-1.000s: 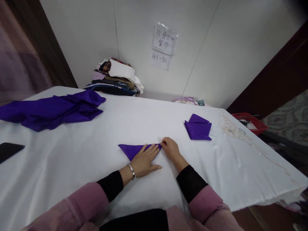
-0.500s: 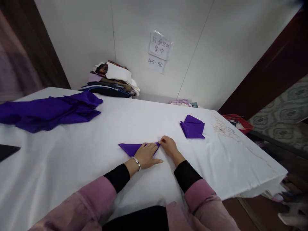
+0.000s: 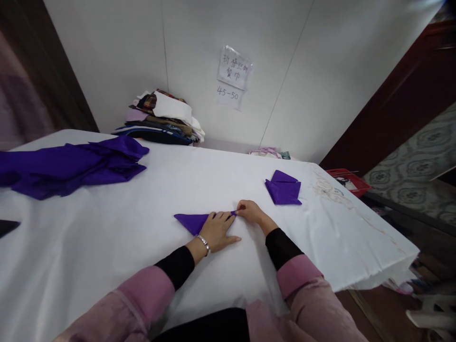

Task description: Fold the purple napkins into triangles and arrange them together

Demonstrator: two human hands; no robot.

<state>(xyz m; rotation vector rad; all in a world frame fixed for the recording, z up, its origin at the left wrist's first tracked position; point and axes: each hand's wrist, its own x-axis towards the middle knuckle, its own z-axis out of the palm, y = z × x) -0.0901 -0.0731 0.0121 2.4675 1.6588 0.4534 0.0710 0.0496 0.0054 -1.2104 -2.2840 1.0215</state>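
As my left hand [image 3: 215, 233] pressed, my right hand [image 3: 248, 211] pinched the triangle [image 3: 192, 223]

Because cloth could slip on the white table [image 3: 128, 237], I suppose, my left fingers lay flat over the triangle's right half, slightly parted, thumb jutting out below it. My right thumb and forefinger were nipped narrow at its right tip, seemingly holding that corner; how deep the pinch went, I couldn't tell. Its left point lay uncovered.

Beyond the triangle, to its right, sat the fold [image 3: 283, 191], set apart, perhaps so my right wrist wouldn't catch it. The heap [image 3: 78, 166] sprawled well to the triangle's far left. Behind the triangle ran the table's far edge, with the clothes [image 3: 162, 121] along it; the right edge was well past the fold. On the triangle's near side, tabletop gave both forearms room.
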